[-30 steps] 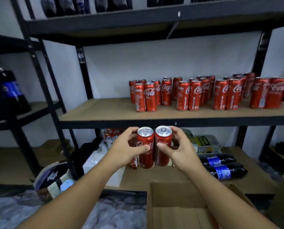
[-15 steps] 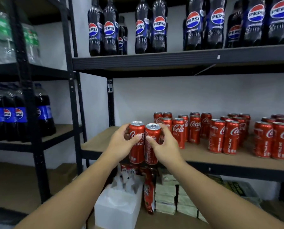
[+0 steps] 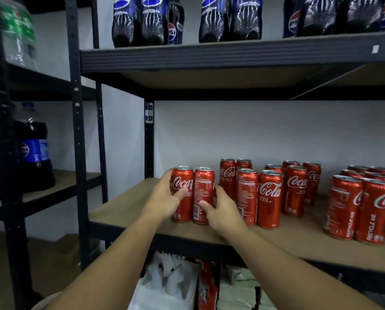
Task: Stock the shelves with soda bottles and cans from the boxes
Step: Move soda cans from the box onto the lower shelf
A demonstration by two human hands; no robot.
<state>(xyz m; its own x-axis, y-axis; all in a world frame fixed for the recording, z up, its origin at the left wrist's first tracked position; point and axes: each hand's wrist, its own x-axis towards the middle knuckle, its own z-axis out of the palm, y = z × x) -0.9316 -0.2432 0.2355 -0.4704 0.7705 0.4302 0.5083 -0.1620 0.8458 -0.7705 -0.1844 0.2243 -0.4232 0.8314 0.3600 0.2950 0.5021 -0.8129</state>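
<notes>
1. Left can point(image 3: 183, 191) and right can point(image 3: 203, 193): red Coca-Cola cans, upright and touching side by side. Their bases appear to meet the board of the middle shelf point(image 3: 124, 211), towards its front left.
2. Left hand point(image 3: 163, 199): on the left can from 9 o'clock. The thumb lies across the label and the fingers point(image 3: 168, 175) curl round the far side, clamped on the can.
3. Right hand point(image 3: 224, 212): on the right can from 3 o'clock. The thumb lies on the printed panel and the fingers curl behind, clamped on the can.
4. Stocked cans point(image 3: 270, 198): the same red kind, upright in pairs and small clusters at 3 o'clock of the held pair, running to the right edge. The nearest stands just beside the right hand.
5. Upper shelf point(image 3: 231, 57), 12 o'clock: dark Pepsi bottles point(image 3: 214, 19) standing in a row.
6. Neighbouring rack point(image 3: 75, 108), 9 o'clock: large cola bottles point(image 3: 30, 157) on the lower board, and a green-labelled bottle point(image 3: 19, 32) above.
7. Under the middle shelf, 6 o'clock: white packaging point(image 3: 164, 287) and a red carton point(image 3: 207, 285), partly hidden by the forearms.
</notes>
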